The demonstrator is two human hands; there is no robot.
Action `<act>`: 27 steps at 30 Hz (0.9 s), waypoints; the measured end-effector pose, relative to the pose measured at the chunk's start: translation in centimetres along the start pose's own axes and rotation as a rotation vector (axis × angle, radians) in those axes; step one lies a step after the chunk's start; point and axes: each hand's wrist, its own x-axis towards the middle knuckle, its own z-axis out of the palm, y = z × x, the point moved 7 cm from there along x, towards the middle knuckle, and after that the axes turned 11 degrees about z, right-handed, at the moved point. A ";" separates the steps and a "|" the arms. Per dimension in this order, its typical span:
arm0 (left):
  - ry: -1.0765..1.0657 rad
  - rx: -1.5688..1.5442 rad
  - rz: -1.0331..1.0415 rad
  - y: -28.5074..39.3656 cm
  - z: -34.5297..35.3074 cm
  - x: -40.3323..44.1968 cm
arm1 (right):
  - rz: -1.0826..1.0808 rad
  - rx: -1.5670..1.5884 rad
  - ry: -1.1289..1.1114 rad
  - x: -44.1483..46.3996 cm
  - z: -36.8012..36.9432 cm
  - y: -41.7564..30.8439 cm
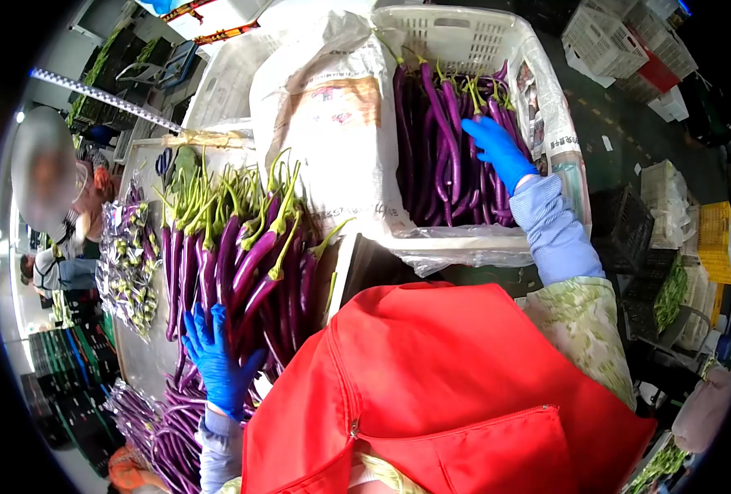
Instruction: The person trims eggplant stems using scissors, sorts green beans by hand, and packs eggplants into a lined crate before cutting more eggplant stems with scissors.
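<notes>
My left hand (220,362), in a blue glove, lies with fingers spread against the lower part of a pile of long purple eggplants (232,247) on the table. Their green stems point away from me. In the white crate (472,240) to the right, more long eggplants (444,136) lie lengthwise. Over them reaches my right hand (501,151), also blue-gloved, fingers stretched out and touching or just above the eggplants near their stem ends. I cannot make out anything held in it. A white printed sack (328,123) drapes over the crate's left side.
Bagged small eggplants (127,263) lie at the table's left edge, with scissors (163,162) farther back. Thin eggplants (176,436) are heaped at lower left. Another person (69,272) stands beyond the table. Stacked crates (608,41) and a yellow crate (717,243) stand at right.
</notes>
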 end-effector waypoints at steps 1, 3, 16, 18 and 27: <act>0.096 -0.014 0.068 0.9 -1.5 1.1 | 0.168 -0.092 -0.071 3.3 -1.6 3.2; 0.274 -0.127 0.185 3.5 -4.7 4.3 | 0.291 -0.114 -0.036 5.3 -2.7 6.4; -0.164 -1.523 -0.159 26.6 19.2 37.0 | 0.435 -0.398 0.173 14.8 -2.0 14.2; -0.223 -1.425 -0.246 27.6 20.3 38.1 | 0.458 -0.323 0.208 15.1 -2.0 15.1; -0.129 -1.214 -0.368 27.9 22.5 37.7 | 0.408 -0.270 -0.189 12.7 -0.6 12.3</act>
